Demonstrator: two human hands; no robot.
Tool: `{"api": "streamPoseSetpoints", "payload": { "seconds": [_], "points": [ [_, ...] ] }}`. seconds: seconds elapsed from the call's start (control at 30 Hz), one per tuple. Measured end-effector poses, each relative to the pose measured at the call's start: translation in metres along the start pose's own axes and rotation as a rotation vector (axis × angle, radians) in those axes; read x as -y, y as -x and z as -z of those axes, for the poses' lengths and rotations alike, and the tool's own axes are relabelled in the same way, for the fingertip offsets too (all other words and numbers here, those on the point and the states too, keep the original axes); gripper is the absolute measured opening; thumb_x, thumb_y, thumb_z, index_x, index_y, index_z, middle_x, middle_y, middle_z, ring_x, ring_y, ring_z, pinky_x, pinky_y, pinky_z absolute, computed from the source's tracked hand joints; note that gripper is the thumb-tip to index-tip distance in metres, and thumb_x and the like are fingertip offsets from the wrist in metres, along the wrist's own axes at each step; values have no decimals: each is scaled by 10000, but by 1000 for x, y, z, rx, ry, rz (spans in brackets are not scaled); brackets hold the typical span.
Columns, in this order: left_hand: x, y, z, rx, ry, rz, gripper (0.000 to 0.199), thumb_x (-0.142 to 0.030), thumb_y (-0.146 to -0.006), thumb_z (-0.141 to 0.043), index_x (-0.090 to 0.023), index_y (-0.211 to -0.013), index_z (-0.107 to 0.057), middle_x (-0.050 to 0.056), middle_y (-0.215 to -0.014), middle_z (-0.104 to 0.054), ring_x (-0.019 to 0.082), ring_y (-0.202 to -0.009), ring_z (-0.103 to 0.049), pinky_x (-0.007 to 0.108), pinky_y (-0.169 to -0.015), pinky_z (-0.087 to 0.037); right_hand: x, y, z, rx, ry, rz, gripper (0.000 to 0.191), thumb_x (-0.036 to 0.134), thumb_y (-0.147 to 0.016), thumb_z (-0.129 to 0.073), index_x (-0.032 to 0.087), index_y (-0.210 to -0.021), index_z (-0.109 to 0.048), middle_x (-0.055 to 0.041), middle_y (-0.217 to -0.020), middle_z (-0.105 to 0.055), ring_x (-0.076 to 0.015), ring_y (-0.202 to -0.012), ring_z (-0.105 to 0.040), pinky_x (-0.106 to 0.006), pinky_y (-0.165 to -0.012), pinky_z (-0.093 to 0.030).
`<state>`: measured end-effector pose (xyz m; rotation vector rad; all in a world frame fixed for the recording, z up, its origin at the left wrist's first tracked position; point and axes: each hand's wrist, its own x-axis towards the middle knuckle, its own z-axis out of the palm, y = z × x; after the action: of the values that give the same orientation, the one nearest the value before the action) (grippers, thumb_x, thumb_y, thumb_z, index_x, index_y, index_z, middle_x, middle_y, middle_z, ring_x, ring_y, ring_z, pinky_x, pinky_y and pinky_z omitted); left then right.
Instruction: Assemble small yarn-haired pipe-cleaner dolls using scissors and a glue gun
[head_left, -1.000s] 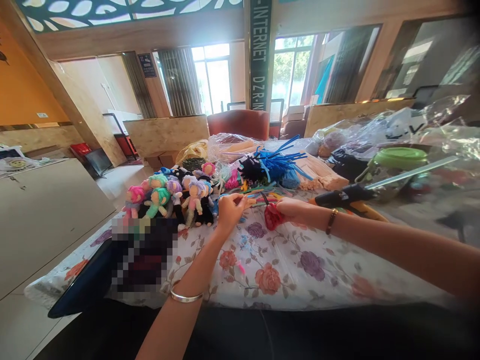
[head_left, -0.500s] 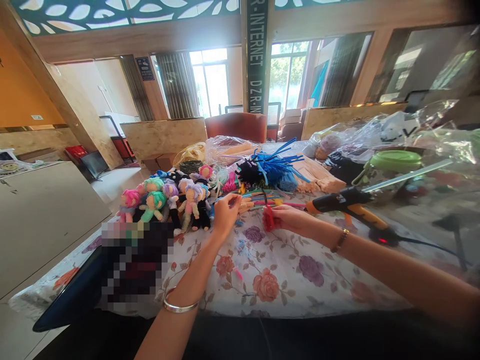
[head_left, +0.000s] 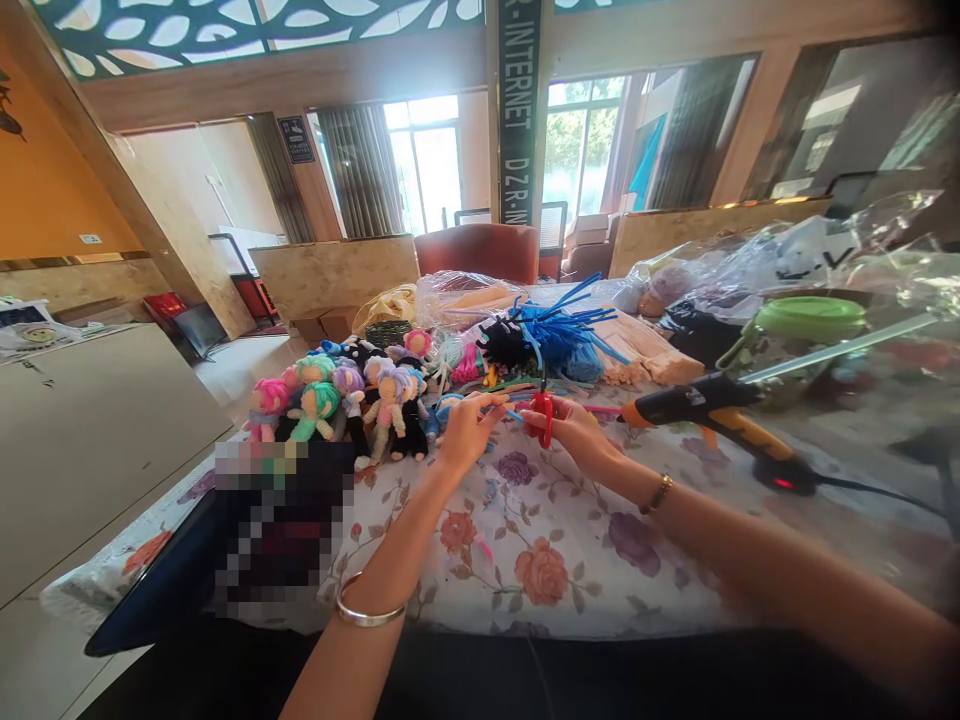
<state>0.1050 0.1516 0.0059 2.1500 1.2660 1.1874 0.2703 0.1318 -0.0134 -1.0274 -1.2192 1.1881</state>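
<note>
Near the middle of the table, my left hand (head_left: 472,428) pinches a thin blue strip (head_left: 514,414), whose end points toward my right hand. Red-handled scissors (head_left: 545,420) are held upright in my right hand (head_left: 576,432), with the dark blades pointing up and away. The two hands are close together but apart. Behind them lie colored strips (head_left: 570,388) and a bundle of blue fuzzy stems (head_left: 562,335). Small yarn-like dolls (head_left: 388,395) with pink, green and purple hair crowd together left of my left hand.
A black and orange glue gun (head_left: 720,420) with a clear stick and a lit red light lies on the right. Behind it stands a green-lidded jar (head_left: 810,318) among plastic bags. The flowered tablecloth (head_left: 555,520) spreads in front; a dark tray (head_left: 150,580) sits front left.
My left hand has moved slightly right and now shows a blue strip in its fingers. The scissors have turned a little in my right hand, and the two hands are nearer each other.
</note>
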Motion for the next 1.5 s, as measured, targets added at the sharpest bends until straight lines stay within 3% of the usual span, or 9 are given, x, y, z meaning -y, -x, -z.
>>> {"api": "streamPoseSetpoints", "payload": {
  "seconds": [0.17,0.4,0.7,1.03,1.23,1.37,1.5],
  "points": [
    [1,0,0,-13,46,7,147,-259,-809,-577,-187,-767,-699,33,-783,-685,135,-702,-626,222,-636,-460,-8,-2,4,75,82,78,441,488,-574,-788,163,-797,-590,14,-720,-572,-116,-655,-517,-245,-622,-427],
    [1,0,-1,22,162,65,197,-332,-808,-564,-176,-793,-683,0,-638,-632,123,-617,-598,202,-555,-436,-13,-3,5,206,74,67,424,448,-574,-798,171,-814,-585,29,-738,-553,-109,-664,-522,-241,-650,-452],
    [-1,0,2,1,206,81,194,-319,-805,-561,-167,-743,-664,23,-771,-656,106,-603,-586,201,-557,-447,-2,4,3,136,23,67,425,460,-595,-790,177,-825,-569,8,-760,-588,-127,-697,-557,-256,-674,-458],
    [2,-1,0,38,207,49,165,-288,-806,-560,-176,-763,-673,28,-823,-685,132,-729,-632,204,-624,-470,2,5,3,168,39,95,409,419,-559,-803,184,-770,-544,21,-758,-561,-118,-703,-534,-245,-667,-435],
    [6,-1,-2,112,190,50,231,-362,-815,-564,-182,-897,-683,49,-901,-714,156,-789,-654,241,-683,-503,4,8,1,164,47,138,434,421,-536,-809,176,-734,-512,33,-725,-531,-94,-645,-472,-223,-584,-373],
    [10,0,-5,127,385,163,409,-407,-776,-629,-172,-1111,-619,68,-922,-707,156,-770,-680,239,-653,-528,2,7,-1,144,77,160,442,443,-534,-802,181,-730,-506,28,-723,-539,-102,-638,-478,-237,-588,-385],
    [9,1,-6,80,585,252,568,-408,-680,-733,-144,-1168,-615,99,-981,-703,179,-818,-687,292,-737,-556,-1,6,-2,131,71,183,453,432,-518,-816,182,-724,-500,26,-717,-560,-108,-652,-497,-242,-616,-406]
  ]
}}
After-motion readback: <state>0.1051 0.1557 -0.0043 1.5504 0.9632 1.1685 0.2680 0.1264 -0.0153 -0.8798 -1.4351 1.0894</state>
